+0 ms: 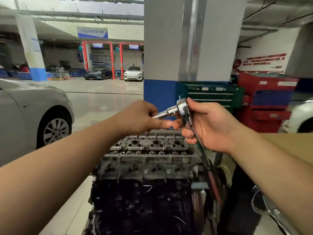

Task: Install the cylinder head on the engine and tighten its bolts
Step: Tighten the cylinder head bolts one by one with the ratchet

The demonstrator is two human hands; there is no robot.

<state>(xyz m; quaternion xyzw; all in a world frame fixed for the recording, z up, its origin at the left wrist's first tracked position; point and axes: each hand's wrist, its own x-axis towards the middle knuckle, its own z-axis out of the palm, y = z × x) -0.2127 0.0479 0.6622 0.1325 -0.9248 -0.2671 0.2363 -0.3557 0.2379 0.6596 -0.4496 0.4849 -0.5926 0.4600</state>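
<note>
Ratchet [183, 110] gripped by right hand [208, 126], left hand [140, 116] pinching its extension [162, 114], above cylinder head [149, 150]

Glossy pale floor [101, 102]. Standing on it: engine [144, 192] in foreground, grey car [30, 107] at left, green tool chest [211, 95] and red cabinet [267, 102] beside pillar [162, 65]; two more cars [133, 73] well behind.

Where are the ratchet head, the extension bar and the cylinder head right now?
ratchet head [182, 106], head view, on its round chrome top.
extension bar [163, 114], head view, mid-shaft.
cylinder head [149, 157], head view, on its near top rail.
</note>
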